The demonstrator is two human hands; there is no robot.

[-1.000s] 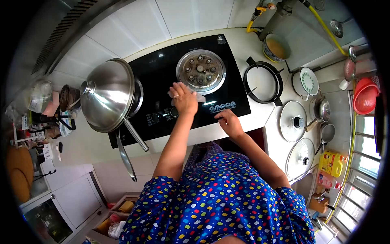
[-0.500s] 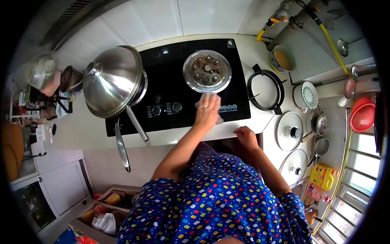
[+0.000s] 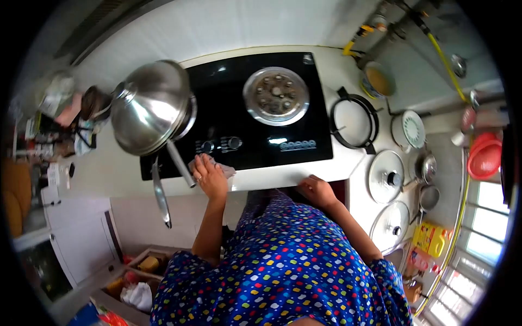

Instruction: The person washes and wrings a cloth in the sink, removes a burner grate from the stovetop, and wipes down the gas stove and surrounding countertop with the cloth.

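My left hand (image 3: 211, 177) presses a crumpled greyish cloth (image 3: 225, 169) on the front edge of the black glass stove (image 3: 255, 155), below the two control knobs (image 3: 220, 145). My right hand (image 3: 317, 190) rests with curled fingers at the counter's front edge; whether it holds anything is hidden. The round burner (image 3: 276, 96) has no pan support on it. A black ring-shaped pan support (image 3: 373, 122) lies on the counter right of the stove. On the left burner stands a wok with a domed steel lid (image 3: 149, 106), its handle near my left hand.
A utensil handle (image 3: 159, 195) sticks out past the counter edge. To the right are two glass lids (image 3: 386, 176), a bowl (image 3: 377, 80), small pots, a red basket (image 3: 484, 156) and a yellow bottle (image 3: 429, 239). Open drawers (image 3: 136, 261) with bags are at lower left.
My left hand has moved the cloth from near the right burner, across the stove's front right, to its front left edge. My right hand has drawn back from the stove to the counter edge.
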